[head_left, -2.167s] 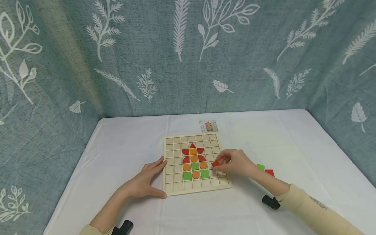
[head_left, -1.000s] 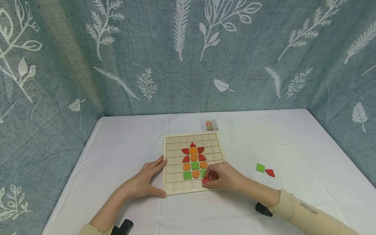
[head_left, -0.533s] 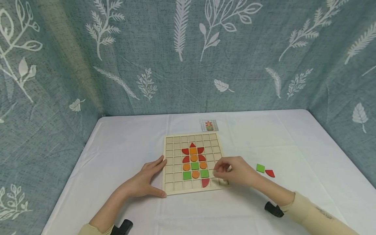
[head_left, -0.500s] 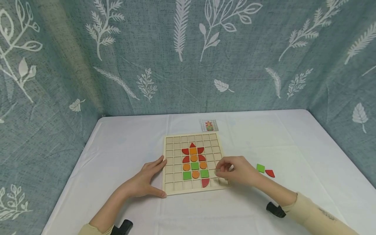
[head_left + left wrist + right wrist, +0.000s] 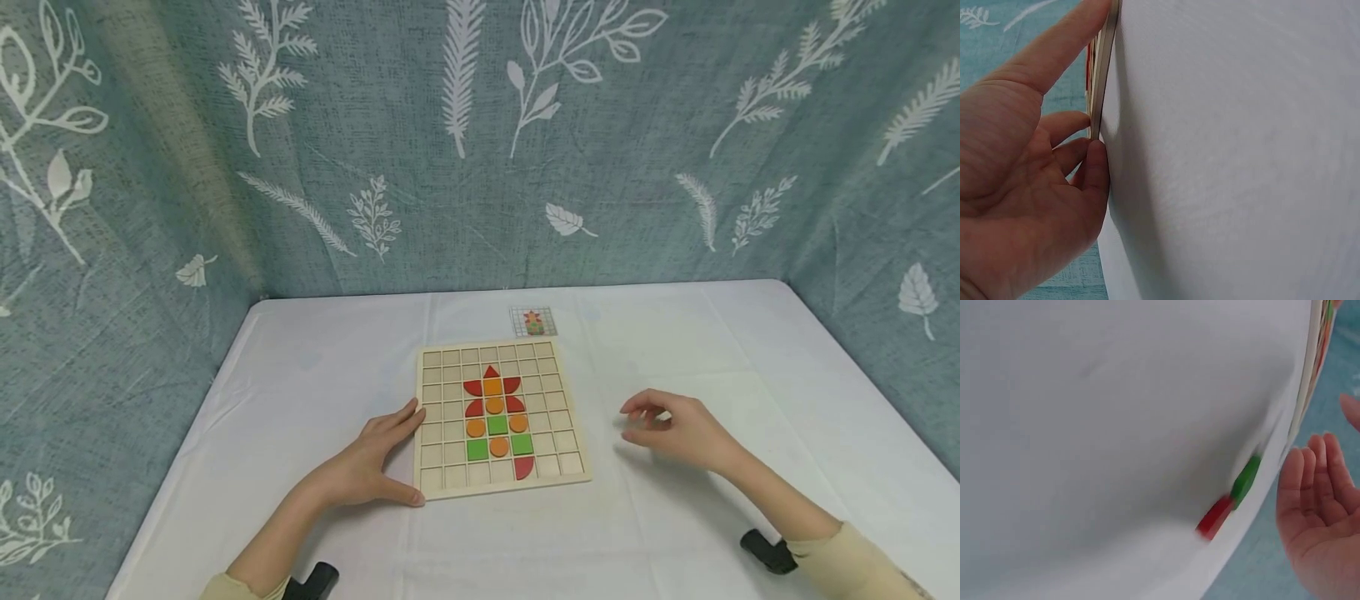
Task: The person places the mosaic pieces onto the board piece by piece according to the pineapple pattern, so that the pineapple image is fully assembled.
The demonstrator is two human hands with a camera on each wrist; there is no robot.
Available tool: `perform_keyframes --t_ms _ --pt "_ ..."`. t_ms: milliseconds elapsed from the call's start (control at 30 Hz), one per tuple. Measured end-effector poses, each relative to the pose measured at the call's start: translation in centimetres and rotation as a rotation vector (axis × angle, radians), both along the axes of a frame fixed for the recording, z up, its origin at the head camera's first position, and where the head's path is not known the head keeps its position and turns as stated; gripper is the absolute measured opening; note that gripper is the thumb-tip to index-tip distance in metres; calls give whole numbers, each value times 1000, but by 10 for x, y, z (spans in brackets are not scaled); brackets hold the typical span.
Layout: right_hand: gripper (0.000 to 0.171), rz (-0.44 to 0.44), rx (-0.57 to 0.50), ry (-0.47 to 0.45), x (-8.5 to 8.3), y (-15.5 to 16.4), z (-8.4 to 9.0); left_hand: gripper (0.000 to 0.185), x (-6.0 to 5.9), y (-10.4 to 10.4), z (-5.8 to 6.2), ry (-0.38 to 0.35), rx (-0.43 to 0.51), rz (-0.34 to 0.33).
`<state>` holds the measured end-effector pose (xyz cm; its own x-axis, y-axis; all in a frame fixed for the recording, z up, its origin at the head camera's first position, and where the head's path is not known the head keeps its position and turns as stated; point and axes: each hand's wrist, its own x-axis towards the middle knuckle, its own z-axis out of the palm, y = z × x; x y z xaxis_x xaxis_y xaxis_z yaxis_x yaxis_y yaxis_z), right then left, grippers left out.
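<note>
My left hand rests against the left edge of the wooden grid board, thumb near its front corner. In the left wrist view the fingertips touch the board's thin side. On the board sit red, orange and green pieces, including a red quarter-circle piece in the front row. Right of the board, my right hand hovers above the cloth, fingers loosely bent and holding nothing. A green piece and a red piece lie near it in the right wrist view, blurred; in the head view the hand hides them.
A small pattern card lies behind the board. White cloth covers the table, and a blue-green leaf-printed curtain hangs around its back and sides. Black wrist devices show at the left and right sleeves.
My right hand has set the red quarter-circle piece into the board's front row, let go, and moved away to the right over the loose pieces. The left hand has stayed on the board's edge.
</note>
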<state>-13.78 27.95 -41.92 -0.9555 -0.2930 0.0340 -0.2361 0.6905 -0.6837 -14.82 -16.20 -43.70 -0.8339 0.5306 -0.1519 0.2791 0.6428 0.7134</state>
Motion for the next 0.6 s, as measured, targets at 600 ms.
perform_keyframes --t_ms 600 --pt "33 -145 198 -33 6 46 -6 112 0 0 1 11 -1 -10"
